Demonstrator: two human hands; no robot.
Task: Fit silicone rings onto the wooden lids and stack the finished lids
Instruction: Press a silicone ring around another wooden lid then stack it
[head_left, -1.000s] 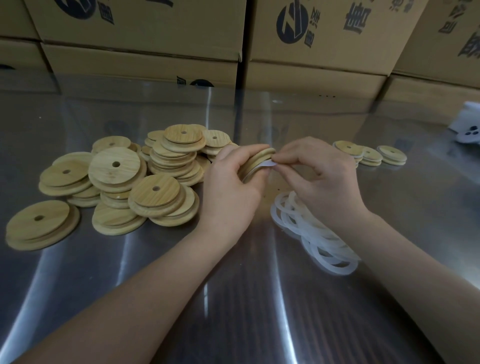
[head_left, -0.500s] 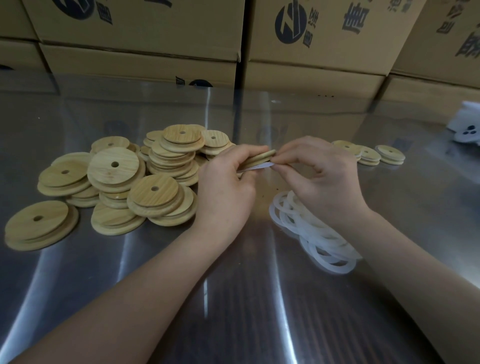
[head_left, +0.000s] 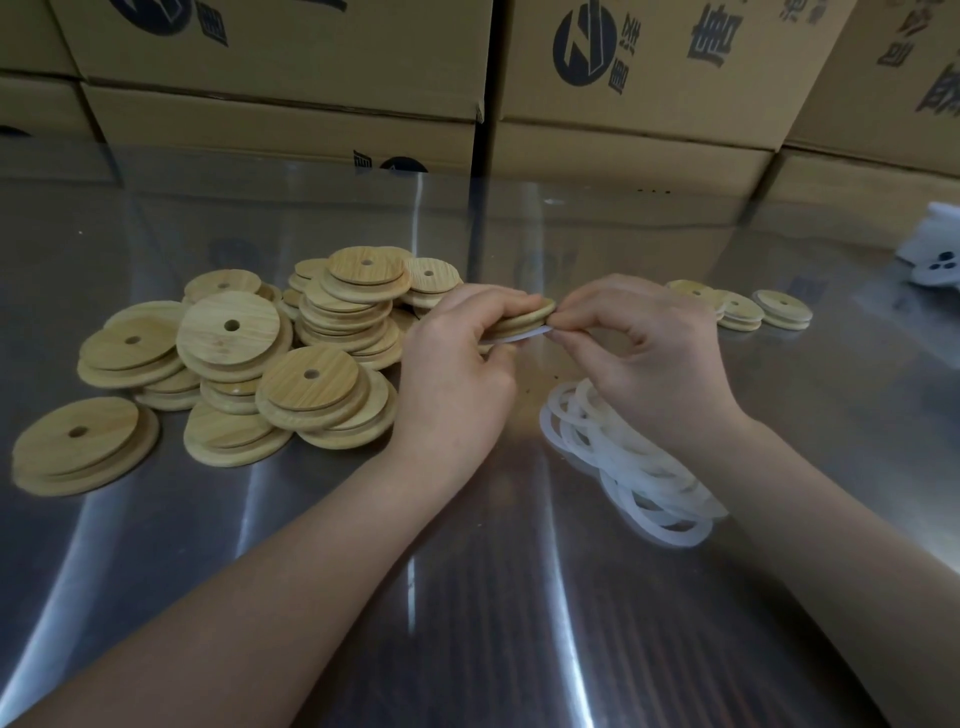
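- Shiny steel table (head_left: 467, 597), a wall of cardboard boxes (head_left: 291, 52) behind it, all closed, so their contents are hidden.
- Centre stage: one wooden lid (head_left: 524, 318), held nearly flat above the table.
- Left hand (head_left: 452, 379) grips its left edge; right hand (head_left: 649, 353) pinches its right edge, where a white silicone ring (head_left: 519, 338) peeks out below.
- Left of that lid: a loose heap of lids (head_left: 270, 353).
- Just below and right of it: a tangle of rings (head_left: 639, 478).
- Beyond it, right: a few more lids (head_left: 748, 312), lying flat.
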